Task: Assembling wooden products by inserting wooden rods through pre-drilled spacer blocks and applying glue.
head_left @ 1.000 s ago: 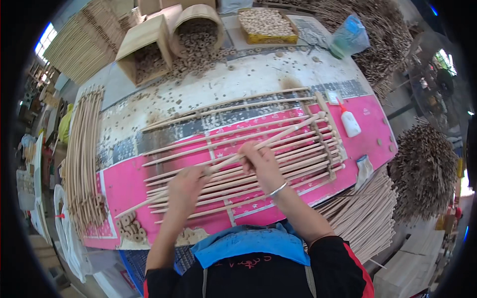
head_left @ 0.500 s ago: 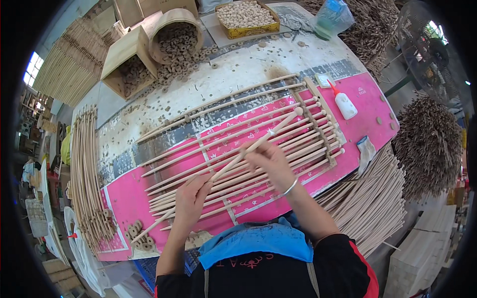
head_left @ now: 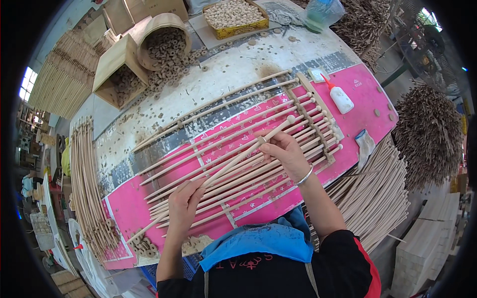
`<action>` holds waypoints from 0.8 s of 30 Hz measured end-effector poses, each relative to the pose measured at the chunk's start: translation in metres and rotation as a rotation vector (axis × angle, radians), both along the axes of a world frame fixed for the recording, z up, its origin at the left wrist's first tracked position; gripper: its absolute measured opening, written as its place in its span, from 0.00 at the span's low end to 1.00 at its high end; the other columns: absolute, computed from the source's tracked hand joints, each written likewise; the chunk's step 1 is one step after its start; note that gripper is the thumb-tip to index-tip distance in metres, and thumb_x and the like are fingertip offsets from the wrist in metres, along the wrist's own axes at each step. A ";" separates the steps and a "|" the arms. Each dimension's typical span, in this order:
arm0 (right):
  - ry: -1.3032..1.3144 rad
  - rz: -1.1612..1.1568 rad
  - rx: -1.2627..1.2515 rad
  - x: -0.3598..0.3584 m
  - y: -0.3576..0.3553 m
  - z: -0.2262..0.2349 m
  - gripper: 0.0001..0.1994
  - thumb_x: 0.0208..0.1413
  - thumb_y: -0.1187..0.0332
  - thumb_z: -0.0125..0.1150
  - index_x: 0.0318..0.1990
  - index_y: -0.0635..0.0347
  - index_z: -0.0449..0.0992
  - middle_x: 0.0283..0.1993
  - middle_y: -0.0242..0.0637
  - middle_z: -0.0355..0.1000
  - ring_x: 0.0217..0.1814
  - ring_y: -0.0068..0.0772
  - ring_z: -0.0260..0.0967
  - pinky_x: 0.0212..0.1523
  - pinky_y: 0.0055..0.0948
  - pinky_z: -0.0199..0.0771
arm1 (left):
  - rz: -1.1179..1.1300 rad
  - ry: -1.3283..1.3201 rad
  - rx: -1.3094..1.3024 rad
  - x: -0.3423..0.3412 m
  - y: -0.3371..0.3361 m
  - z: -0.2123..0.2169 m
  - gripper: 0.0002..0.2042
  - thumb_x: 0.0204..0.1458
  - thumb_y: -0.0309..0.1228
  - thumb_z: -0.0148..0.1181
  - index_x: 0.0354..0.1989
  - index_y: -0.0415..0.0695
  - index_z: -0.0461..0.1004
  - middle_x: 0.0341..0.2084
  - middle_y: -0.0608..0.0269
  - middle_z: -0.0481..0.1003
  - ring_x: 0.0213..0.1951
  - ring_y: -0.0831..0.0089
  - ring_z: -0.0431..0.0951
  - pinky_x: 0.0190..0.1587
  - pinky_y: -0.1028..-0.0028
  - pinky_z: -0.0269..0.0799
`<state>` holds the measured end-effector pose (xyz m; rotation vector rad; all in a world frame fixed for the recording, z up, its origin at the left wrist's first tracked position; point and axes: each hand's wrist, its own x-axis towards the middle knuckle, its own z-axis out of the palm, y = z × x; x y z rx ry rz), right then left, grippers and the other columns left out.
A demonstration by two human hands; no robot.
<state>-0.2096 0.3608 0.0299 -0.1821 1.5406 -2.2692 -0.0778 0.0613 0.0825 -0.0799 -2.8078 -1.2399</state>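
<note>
A long pale wooden rod [head_left: 233,163] lies slanted across a row of similar rods on the pink-covered table [head_left: 370,94]. My left hand [head_left: 185,201] grips the rod near its lower end. My right hand [head_left: 284,153] pinches it higher up, next to a small wooden ring threaded on it. The row of rods [head_left: 218,144] runs from lower left to upper right, their tips resting in a wooden rack [head_left: 318,119] on the right.
A white glue bottle [head_left: 341,98] stands right of the rack. Wooden rings fill a round basket [head_left: 166,42], a box [head_left: 119,74] and a yellow tray [head_left: 233,15] at the back. Rod bundles lie at left [head_left: 84,179] and right [head_left: 377,198]. A fan [head_left: 422,44] stands far right.
Both hands have shifted slightly along the slanted rod, the left now closed lower on it; the view has tilted, so the table sits lower in the picture.
</note>
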 end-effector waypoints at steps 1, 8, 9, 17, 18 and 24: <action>-0.027 -0.023 0.049 -0.002 0.002 -0.002 0.18 0.69 0.62 0.71 0.60 0.63 0.81 0.36 0.27 0.78 0.33 0.17 0.76 0.33 0.18 0.78 | -0.007 -0.004 -0.002 -0.002 0.000 -0.001 0.12 0.64 0.24 0.64 0.54 0.37 0.83 0.30 0.53 0.77 0.31 0.60 0.78 0.37 0.67 0.72; -0.093 -0.082 0.109 -0.009 0.015 -0.014 0.16 0.68 0.60 0.72 0.54 0.61 0.82 0.34 0.26 0.78 0.31 0.14 0.75 0.31 0.17 0.76 | -0.029 -0.019 0.014 -0.017 0.004 -0.007 0.12 0.65 0.24 0.63 0.55 0.37 0.83 0.30 0.53 0.77 0.31 0.64 0.78 0.38 0.68 0.72; -0.095 -0.077 0.083 -0.009 0.016 -0.014 0.15 0.68 0.60 0.72 0.53 0.61 0.82 0.34 0.26 0.78 0.30 0.14 0.75 0.30 0.17 0.75 | -0.024 -0.027 0.021 -0.019 0.004 -0.007 0.12 0.65 0.24 0.63 0.55 0.37 0.83 0.30 0.53 0.77 0.31 0.64 0.78 0.38 0.68 0.72; -0.071 -0.193 0.251 -0.022 0.026 -0.007 0.15 0.71 0.56 0.68 0.50 0.60 0.82 0.31 0.24 0.77 0.27 0.12 0.72 0.27 0.16 0.69 | -0.074 -0.020 -0.038 -0.054 0.007 -0.013 0.13 0.63 0.24 0.65 0.55 0.40 0.85 0.30 0.53 0.78 0.31 0.58 0.79 0.36 0.67 0.73; -0.077 -0.213 0.259 -0.024 0.029 -0.005 0.15 0.72 0.56 0.68 0.50 0.59 0.82 0.31 0.24 0.77 0.26 0.12 0.72 0.27 0.16 0.69 | -0.079 0.025 -0.055 -0.062 0.009 -0.016 0.13 0.63 0.24 0.65 0.55 0.41 0.85 0.30 0.53 0.77 0.31 0.58 0.79 0.36 0.66 0.73; 0.054 -0.352 0.357 -0.024 0.039 0.003 0.14 0.74 0.59 0.64 0.50 0.63 0.81 0.31 0.26 0.76 0.28 0.13 0.72 0.28 0.16 0.68 | -0.105 0.160 -0.127 -0.143 0.023 -0.040 0.11 0.66 0.27 0.65 0.54 0.46 0.86 0.33 0.58 0.77 0.33 0.59 0.79 0.37 0.66 0.74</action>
